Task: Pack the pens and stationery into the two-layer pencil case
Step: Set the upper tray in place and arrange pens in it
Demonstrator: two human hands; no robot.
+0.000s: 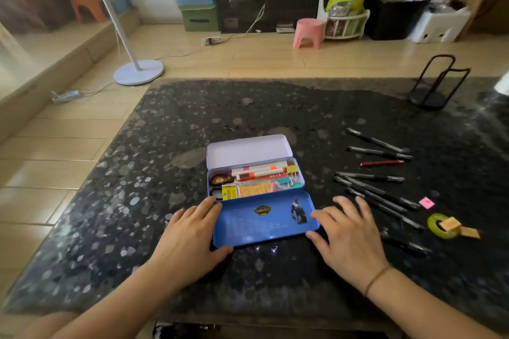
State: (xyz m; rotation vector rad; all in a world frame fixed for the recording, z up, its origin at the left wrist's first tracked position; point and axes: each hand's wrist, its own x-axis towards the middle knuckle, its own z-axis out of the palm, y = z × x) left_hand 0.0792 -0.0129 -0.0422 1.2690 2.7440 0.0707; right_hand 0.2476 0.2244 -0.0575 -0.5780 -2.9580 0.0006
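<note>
Blue painted tin is the nearest part of the pencil case (259, 190): a shallow blue tray (265, 219) lies in front of the filled lower compartment (257, 177), with the pale lid (248, 149) open behind. The left hand (190, 239) holds the tray's left end, thumb under the near corner and fingers along the edge; the right hand (349, 237) touches the right end with fingers spread and mostly straight, a light contact and not a firm grip. The compartment already carries white markers, an eraser, binder clips and sticky notes. Well apart to the right on the dark stone table (165, 146) lie the black pens (377, 190), a red pencil (381, 163), a pink note (426, 202) and a green tape roll (442, 226), all unpacked. The likely trouble is the tray being swung over the compartment and catching on the clips, which seem to stand proud, so it would sit crooked; the loose right-hand hold could also let the tin skid on the polished stone.
</note>
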